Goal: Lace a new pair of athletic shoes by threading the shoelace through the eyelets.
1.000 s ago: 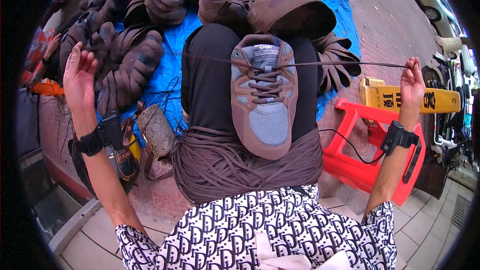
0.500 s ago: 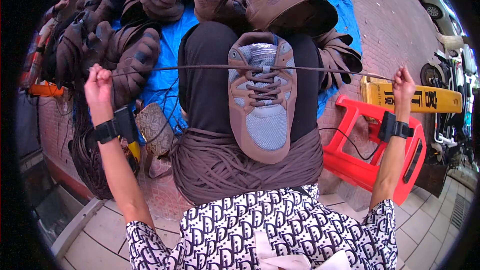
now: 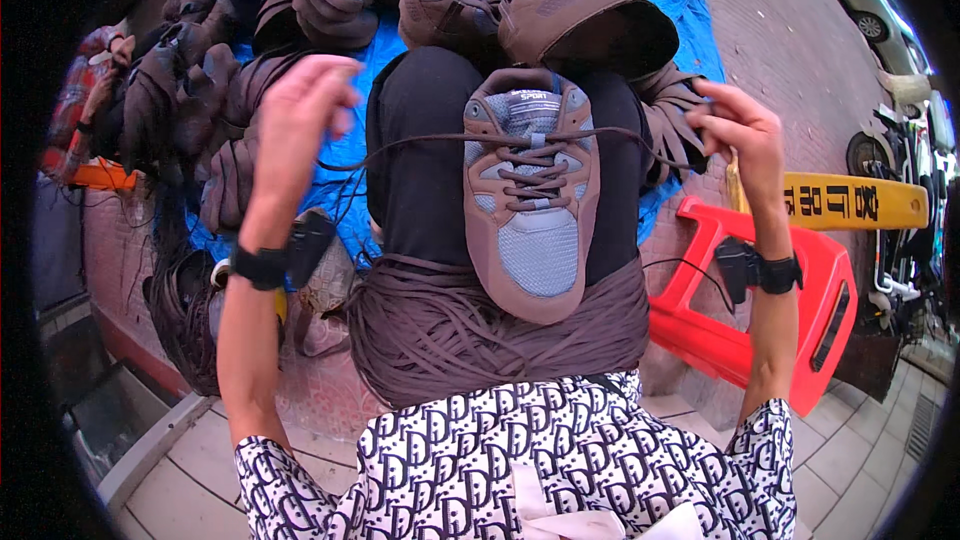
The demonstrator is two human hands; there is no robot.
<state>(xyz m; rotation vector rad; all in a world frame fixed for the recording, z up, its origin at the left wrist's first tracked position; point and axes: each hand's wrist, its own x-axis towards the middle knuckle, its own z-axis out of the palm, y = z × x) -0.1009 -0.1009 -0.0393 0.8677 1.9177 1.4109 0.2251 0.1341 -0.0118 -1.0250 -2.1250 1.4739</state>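
Observation:
A brown and grey-blue sneaker (image 3: pixel 538 255) lies across my dark-trousered thighs, its toe toward me. Its brown shoelace (image 3: pixel 420 137) is threaded in crossed rows, and the two loose ends run slack to either side. My left hand (image 3: pixel 300 125) is raised left of the shoe, above that lace end; its fingers are somewhat blurred but look apart, with nothing visible in them. On the other side my right hand (image 3: pixel 740 130) hovers near the right lace end, fingers loosely bent and parted. A thick bundle of brown laces (image 3: pixel 480 340) rests on my lap below the toe.
Brown shoes (image 3: pixel 585 25) and stacked shoe uppers (image 3: pixel 325 0) lie on a blue tarp (image 3: pixel 690 15). A red plastic stool (image 3: pixel 825 320) and a yellow bar (image 3: pixel 850 200) stand right. Another person's plaid sleeve (image 3: pixel 80 100) shows far left; more laces (image 3: pixel 180 310) hang nearer.
Both hands have come inward from far out at the sides, the left also upward. The taut lace has gone slack, its ends dropping out of my fingers.

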